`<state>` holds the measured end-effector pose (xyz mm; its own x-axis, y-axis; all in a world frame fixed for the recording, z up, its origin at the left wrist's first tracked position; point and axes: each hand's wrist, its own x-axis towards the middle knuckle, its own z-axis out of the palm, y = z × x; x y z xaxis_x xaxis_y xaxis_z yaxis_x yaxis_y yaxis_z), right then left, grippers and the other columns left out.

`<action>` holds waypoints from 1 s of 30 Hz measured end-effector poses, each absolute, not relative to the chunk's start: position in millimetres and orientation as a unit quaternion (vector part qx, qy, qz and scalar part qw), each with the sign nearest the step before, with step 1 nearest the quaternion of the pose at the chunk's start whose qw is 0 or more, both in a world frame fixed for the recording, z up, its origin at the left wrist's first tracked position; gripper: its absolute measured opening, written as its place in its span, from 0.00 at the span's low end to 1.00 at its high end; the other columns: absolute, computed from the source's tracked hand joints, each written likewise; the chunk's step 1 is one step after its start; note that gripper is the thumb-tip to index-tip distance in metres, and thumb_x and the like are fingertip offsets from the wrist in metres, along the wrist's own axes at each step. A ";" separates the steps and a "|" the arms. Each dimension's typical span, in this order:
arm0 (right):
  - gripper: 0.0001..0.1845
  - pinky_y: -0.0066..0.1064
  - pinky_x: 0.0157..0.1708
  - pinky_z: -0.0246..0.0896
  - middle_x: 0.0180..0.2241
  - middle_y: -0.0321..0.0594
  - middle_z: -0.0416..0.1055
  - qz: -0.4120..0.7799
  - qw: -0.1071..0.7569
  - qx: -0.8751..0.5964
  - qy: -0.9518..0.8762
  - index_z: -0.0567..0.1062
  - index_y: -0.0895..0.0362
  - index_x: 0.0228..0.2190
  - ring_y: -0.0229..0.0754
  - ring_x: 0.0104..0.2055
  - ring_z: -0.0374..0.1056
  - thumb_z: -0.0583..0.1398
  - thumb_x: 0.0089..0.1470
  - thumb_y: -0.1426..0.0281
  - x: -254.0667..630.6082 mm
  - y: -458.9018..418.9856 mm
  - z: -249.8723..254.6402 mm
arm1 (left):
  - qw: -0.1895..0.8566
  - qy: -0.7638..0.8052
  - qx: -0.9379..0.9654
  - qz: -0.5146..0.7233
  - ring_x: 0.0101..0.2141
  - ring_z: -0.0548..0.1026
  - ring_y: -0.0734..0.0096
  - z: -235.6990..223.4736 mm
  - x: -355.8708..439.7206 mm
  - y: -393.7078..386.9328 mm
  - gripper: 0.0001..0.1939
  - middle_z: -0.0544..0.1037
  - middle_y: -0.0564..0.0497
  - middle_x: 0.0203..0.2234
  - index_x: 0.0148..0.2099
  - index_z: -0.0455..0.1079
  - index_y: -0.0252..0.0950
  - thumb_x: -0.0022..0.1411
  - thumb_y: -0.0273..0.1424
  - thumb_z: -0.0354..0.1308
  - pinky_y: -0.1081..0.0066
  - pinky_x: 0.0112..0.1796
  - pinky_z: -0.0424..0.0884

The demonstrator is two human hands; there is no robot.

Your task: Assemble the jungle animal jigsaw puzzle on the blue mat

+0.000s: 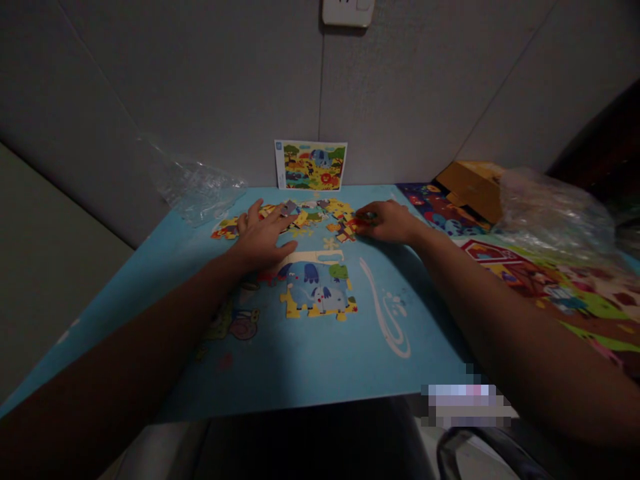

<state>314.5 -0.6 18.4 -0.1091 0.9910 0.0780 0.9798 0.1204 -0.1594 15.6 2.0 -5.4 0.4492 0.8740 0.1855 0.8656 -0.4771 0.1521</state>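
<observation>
My left hand [263, 237] lies flat with fingers spread on loose puzzle pieces [305, 215] scattered on the blue mat [280, 353]. My right hand [387, 222] rests curled at the right end of the scatter, its fingers pinched on a red and yellow piece [364, 217]. In front of both hands sits a joined patch of puzzle [317, 290] showing blue elephants on yellow. A small reference picture [310, 165] of the colourful animal scene leans upright against the wall behind the pieces.
A clear plastic bag [193, 187] lies at the mat's far left corner. On the right are a brown cardboard box [473, 187], a crumpled plastic wrap [553, 210] and a second colourful mat [540, 280]. A wall socket [347, 10] is above.
</observation>
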 end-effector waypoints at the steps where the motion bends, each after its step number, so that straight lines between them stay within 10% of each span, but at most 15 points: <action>1: 0.30 0.51 0.52 0.62 0.52 0.48 0.78 0.032 0.073 -0.659 -0.748 0.78 0.53 0.54 0.61 0.54 0.69 0.65 0.51 0.57 315.2 0.4 17.5 | 0.017 0.520 0.846 0.117 0.69 0.43 0.26 -6.1 15.1 2.9 0.32 0.57 0.41 0.71 0.68 0.65 0.45 0.63 0.45 0.56 0.29 0.61 0.45; 8: 0.19 0.36 0.38 0.65 0.35 0.46 0.80 0.137 0.260 -0.659 -0.693 0.81 0.61 0.42 0.45 0.35 0.73 0.66 0.46 0.68 322.0 11.8 13.1 | 0.011 0.520 0.845 0.122 0.69 0.43 0.26 -3.8 14.7 2.0 0.33 0.51 0.42 0.73 0.68 0.65 0.46 0.63 0.45 0.57 0.31 0.62 0.46; 14: 0.09 0.29 0.29 0.65 0.23 0.38 0.74 0.303 0.514 -0.548 -0.586 0.76 0.59 0.26 0.36 0.24 0.66 0.69 0.44 0.67 292.8 7.3 7.7 | 0.016 0.388 0.910 0.142 0.70 0.43 0.36 0.6 18.1 -8.0 0.40 0.65 0.46 0.68 0.75 0.49 0.47 0.64 0.37 0.57 0.35 0.64 0.44; 18: 0.13 0.36 0.35 0.70 0.28 0.43 0.78 0.299 0.443 -0.553 -0.639 0.79 0.57 0.33 0.43 0.30 0.72 0.66 0.53 0.60 269.4 1.6 -0.3 | 0.044 0.354 0.927 0.115 0.71 0.44 0.38 -0.4 21.5 -10.9 0.33 0.65 0.41 0.67 0.71 0.61 0.46 0.65 0.35 0.58 0.35 0.64 0.43; 23: 0.24 0.57 0.58 0.57 0.60 0.53 0.70 0.010 0.220 -0.633 -0.742 0.78 0.51 0.55 0.61 0.63 0.62 0.57 0.63 0.56 278.2 9.6 -8.4 | 0.040 0.400 0.910 0.106 0.72 0.41 0.38 -3.2 20.9 -7.0 0.30 0.63 0.39 0.68 0.69 0.65 0.45 0.66 0.39 0.57 0.35 0.64 0.41; 30: 0.20 0.55 0.54 0.55 0.52 0.48 0.78 0.000 0.157 -0.631 -0.760 0.81 0.50 0.50 0.59 0.55 0.66 0.56 0.63 0.58 281.6 13.9 -5.7 | 0.034 0.411 0.905 0.100 0.72 0.42 0.40 -3.1 20.6 -6.7 0.29 0.66 0.39 0.65 0.67 0.67 0.45 0.66 0.42 0.56 0.36 0.65 0.41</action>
<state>281.6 13.9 -5.7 -0.1542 0.9587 0.2390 0.9588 0.2036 -0.1981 20.6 -6.7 -3.1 0.6417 0.7515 0.1533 0.7377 -0.6595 0.1446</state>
